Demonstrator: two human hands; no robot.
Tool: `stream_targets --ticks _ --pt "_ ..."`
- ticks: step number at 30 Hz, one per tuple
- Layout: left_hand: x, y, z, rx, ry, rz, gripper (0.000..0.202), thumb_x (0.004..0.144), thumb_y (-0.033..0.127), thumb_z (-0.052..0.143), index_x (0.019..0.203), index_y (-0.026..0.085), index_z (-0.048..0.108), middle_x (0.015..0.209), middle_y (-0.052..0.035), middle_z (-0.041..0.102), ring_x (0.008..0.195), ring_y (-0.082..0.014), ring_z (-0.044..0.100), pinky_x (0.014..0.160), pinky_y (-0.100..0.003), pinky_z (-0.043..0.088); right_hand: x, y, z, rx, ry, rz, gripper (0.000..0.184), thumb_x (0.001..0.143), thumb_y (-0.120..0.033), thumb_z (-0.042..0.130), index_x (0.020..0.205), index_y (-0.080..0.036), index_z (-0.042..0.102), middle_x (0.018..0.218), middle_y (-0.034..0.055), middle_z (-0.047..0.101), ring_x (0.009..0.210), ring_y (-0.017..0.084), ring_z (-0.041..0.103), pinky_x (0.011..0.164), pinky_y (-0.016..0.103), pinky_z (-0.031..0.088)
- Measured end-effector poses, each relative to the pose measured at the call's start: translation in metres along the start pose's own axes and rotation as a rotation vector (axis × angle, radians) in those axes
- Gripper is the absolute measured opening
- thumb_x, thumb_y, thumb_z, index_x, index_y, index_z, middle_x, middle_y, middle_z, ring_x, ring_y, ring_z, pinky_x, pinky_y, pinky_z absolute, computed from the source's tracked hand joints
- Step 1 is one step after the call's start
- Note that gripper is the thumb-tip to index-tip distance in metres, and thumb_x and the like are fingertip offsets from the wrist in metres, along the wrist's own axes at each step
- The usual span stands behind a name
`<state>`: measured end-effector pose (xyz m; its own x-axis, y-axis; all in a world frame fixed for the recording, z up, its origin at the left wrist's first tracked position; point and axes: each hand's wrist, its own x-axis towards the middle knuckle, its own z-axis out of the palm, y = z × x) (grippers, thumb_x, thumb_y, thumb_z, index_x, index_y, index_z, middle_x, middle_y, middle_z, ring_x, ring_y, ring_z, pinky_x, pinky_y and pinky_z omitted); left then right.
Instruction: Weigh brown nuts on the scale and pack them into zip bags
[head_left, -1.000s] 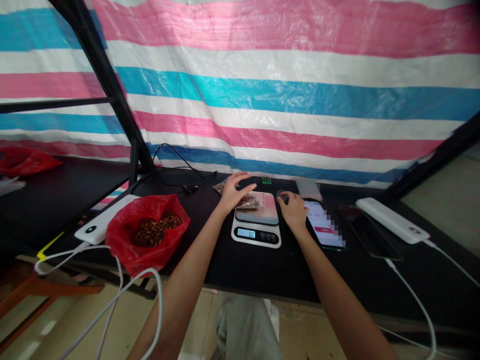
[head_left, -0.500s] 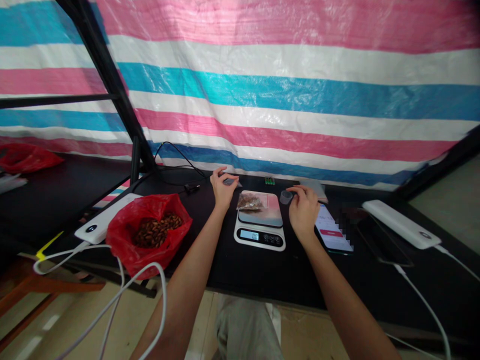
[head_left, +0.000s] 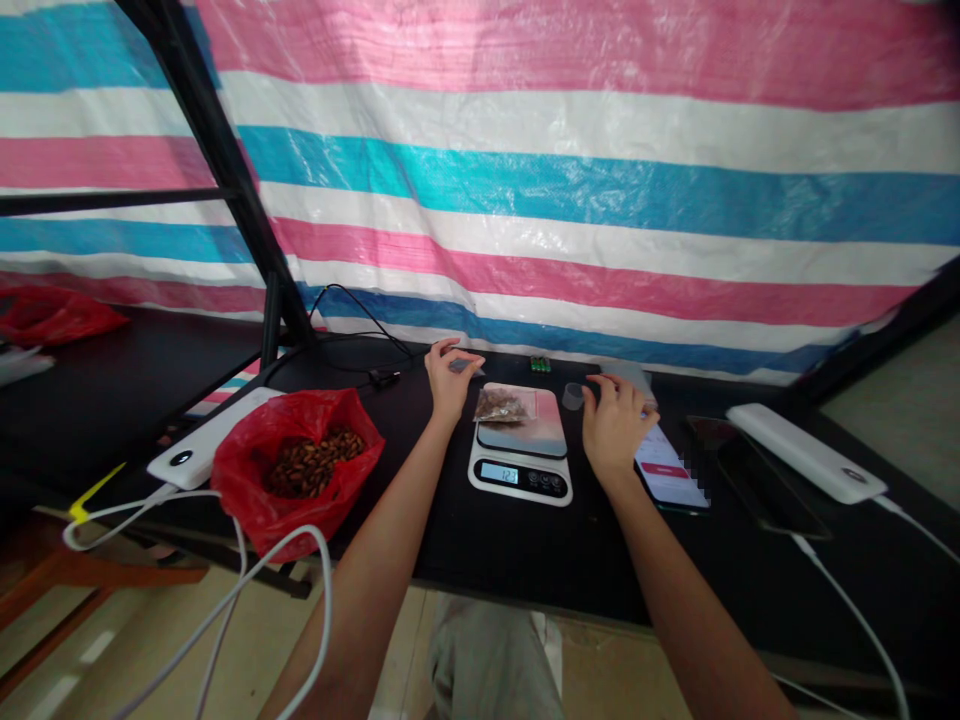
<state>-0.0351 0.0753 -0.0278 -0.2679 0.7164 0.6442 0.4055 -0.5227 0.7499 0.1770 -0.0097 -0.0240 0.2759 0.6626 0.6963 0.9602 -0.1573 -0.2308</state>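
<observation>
My left hand [head_left: 452, 385] is behind the scale's left corner, thumb and forefinger tips together in a pinch. A bit of clear plastic [head_left: 478, 372] shows at those fingertips; whether they grip it I cannot tell. On the platform of the white kitchen scale [head_left: 551, 440] lies a small clear bag of brown bits [head_left: 501, 405]. The scale's display [head_left: 500, 474] reads about 12.3. My right hand [head_left: 613, 430] is open, fingers bent and apart, between a small clear plastic cup [head_left: 573, 396] and a lit phone [head_left: 671, 468]. It holds nothing that I can see.
A red plastic bag [head_left: 240, 480] of brown seeds or nuts stands open at left, beside a white power bank [head_left: 202, 445]. Green batteries [head_left: 540, 364] lie at the back. Another power bank [head_left: 806, 450], a dark phone [head_left: 772, 490] and white cables are at right.
The scale's display has gone from about 0.0 to about 12.3. My right hand has shifted slightly right, away from the plastic cup. My left hand keeps its pinched shape.
</observation>
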Motion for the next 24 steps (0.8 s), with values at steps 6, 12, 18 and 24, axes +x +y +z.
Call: stream_targets --ticks 6,12,18,24 --pt "0.001 -0.001 0.002 0.023 -0.011 -0.014 0.004 0.064 0.022 0.071 0.067 0.021 0.068 0.101 -0.0035 0.057 0.098 -0.0208 0.049 0.09 -0.037 0.037 -0.004 -0.01 -0.015 0.212 -0.137 0.073 0.047 0.094 -0.038 0.021 0.085 -0.02 0.063 0.069 0.0043 0.063 0.063 0.018 0.052 0.057 0.028 0.023" --pt "0.002 -0.006 0.005 0.032 0.007 -0.014 0.004 0.063 0.018 0.07 0.065 0.02 0.067 0.095 -0.0039 0.057 0.095 -0.0198 0.05 0.087 -0.035 0.039 -0.005 -0.015 -0.016 0.314 -0.286 0.023 0.053 0.09 -0.049 0.024 0.077 -0.022 0.067 0.06 0.002 0.06 0.054 0.015 0.053 0.052 0.025 0.024" --pt "0.002 -0.009 0.005 0.036 -0.001 -0.034 0.004 0.065 0.017 0.067 0.066 0.02 0.065 0.094 -0.0034 0.055 0.095 -0.0191 0.05 0.085 -0.034 0.04 -0.002 -0.016 -0.015 0.324 -0.405 0.0 0.05 0.086 -0.056 0.031 0.071 -0.026 0.067 0.057 0.0005 0.06 0.058 0.017 0.056 0.052 0.025 0.028" --pt "0.003 -0.009 0.005 0.006 0.001 -0.04 0.004 0.065 0.021 0.068 0.069 0.021 0.066 0.095 -0.0039 0.055 0.096 -0.0191 0.05 0.082 -0.032 0.041 -0.002 -0.018 -0.018 0.374 -0.476 -0.086 0.044 0.085 -0.052 0.035 0.069 -0.024 0.066 0.056 -0.0002 0.059 0.057 0.016 0.055 0.052 0.024 0.029"
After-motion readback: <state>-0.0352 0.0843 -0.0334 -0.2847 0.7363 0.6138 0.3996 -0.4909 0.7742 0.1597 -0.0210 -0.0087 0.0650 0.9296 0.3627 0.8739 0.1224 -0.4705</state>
